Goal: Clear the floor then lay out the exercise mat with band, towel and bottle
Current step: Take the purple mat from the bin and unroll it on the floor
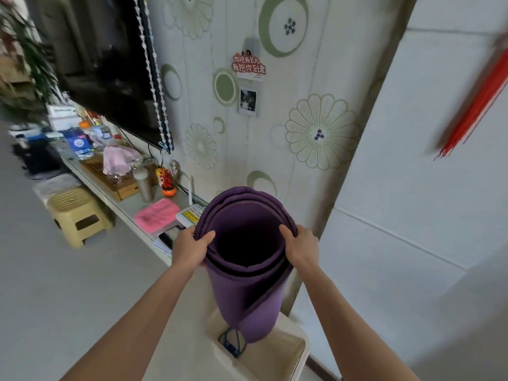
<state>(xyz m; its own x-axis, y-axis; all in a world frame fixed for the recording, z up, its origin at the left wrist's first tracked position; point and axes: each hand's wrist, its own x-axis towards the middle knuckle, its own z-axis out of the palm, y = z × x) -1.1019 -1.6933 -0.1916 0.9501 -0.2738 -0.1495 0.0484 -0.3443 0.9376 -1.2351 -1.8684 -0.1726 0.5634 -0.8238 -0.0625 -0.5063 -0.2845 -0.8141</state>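
A rolled purple exercise mat [248, 295] stands upright with its lower end inside a cream bin [291, 353] by the wall. My left hand [189, 248] grips the left side of the roll's top rim, thumb inside the roll. My right hand [301, 247] grips the right side of the rim the same way. A dark blue band [231, 343] lies in the bin beside the mat's foot. On the low shelf [129, 213] to the left lie a folded pink towel [156, 215] and a steel bottle [143, 182].
A cream plastic stool [78, 213] stands on the grey floor in front of the shelf. The shelf holds a wooden tray, a phone, papers and clutter under a wall TV [110, 64]. White wall panels rise on the right.
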